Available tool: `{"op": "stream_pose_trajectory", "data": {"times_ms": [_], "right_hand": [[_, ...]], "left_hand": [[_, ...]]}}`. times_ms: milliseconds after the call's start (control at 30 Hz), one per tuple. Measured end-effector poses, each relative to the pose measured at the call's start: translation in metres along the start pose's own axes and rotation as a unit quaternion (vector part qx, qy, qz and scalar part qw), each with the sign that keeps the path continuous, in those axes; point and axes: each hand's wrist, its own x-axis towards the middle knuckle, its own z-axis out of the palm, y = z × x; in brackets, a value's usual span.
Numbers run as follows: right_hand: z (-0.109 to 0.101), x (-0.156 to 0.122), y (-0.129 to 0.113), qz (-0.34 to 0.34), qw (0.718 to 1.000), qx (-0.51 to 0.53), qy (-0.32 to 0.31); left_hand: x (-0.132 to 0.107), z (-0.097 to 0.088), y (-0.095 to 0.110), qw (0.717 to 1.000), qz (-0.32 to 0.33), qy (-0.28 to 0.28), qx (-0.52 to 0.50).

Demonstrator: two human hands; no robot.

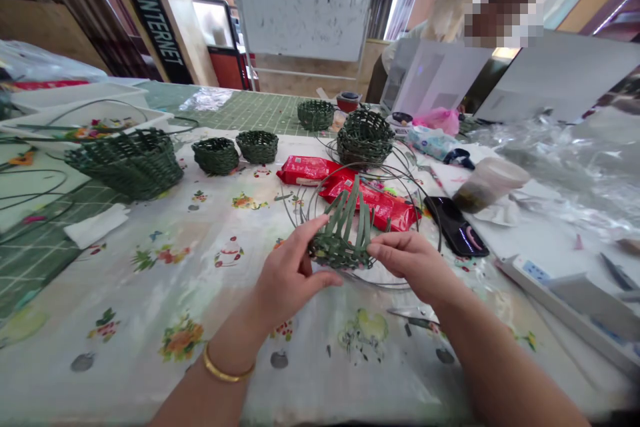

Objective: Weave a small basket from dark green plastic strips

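Both my hands hold a small half-woven green basket point(341, 243) just above the flowered tablecloth point(165, 267). Its loose green strips stand up and fan away from me. My left hand point(290, 273) pinches its left side, thumb and fingers closed on the weave, a gold bangle on the wrist. My right hand point(413, 260) grips its right edge with closed fingers. Long thin green strands loop in circles on the cloth around the piece.
Several finished green baskets stand farther back: a large one point(131, 161) at left, two small ones point(235, 152), a stacked pair point(365, 137). Red packets point(370, 203), a black phone point(456, 225), a plastic cup point(487, 181) and a power strip point(545, 280) lie right. A person sits across the table.
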Motion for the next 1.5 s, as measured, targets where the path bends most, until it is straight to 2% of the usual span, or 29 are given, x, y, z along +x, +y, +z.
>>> {"op": "stream_pose_trajectory", "data": {"times_ms": [67,133,267,333,500,567,667,1000,1200,1500], "right_hand": [[0.0,-0.001,-0.002,0.003,1.0,0.001,-0.002],[0.001,-0.002,-0.003,0.008,1.0,-0.004,-0.004],[0.002,-0.005,-0.004,-0.004,1.0,0.014,0.001],[0.003,-0.006,-0.003,-0.011,0.999,0.038,-0.003],[0.008,-0.008,-0.003,-0.007,0.998,0.061,-0.009],[0.011,-0.009,-0.004,-0.008,0.998,0.062,-0.006],[0.014,-0.01,-0.005,-0.019,0.998,0.065,0.01],[0.019,-0.009,-0.002,-0.01,0.993,0.116,0.008],[0.023,-0.009,0.0,-0.033,0.995,0.089,0.028],[0.026,-0.01,0.003,-0.054,0.994,0.081,0.051]], "left_hand": [[0.0,0.002,0.0,0.989,0.095,0.018,0.111],[-0.002,0.003,0.001,0.965,0.158,0.058,0.199],[-0.005,-0.001,0.009,0.92,0.212,0.12,0.308],[-0.004,-0.004,0.014,0.912,0.227,0.139,0.314],[0.002,-0.004,0.02,0.955,0.191,0.09,0.21],[0.002,-0.002,0.021,0.961,0.167,0.106,0.195],[0.0,-0.002,0.022,0.958,0.16,0.138,0.194],[-0.002,-0.006,0.024,0.943,0.206,0.15,0.213],[-0.001,-0.008,0.02,0.941,0.21,0.094,0.248],[-0.001,-0.006,0.021,0.947,0.202,0.086,0.233]]}}
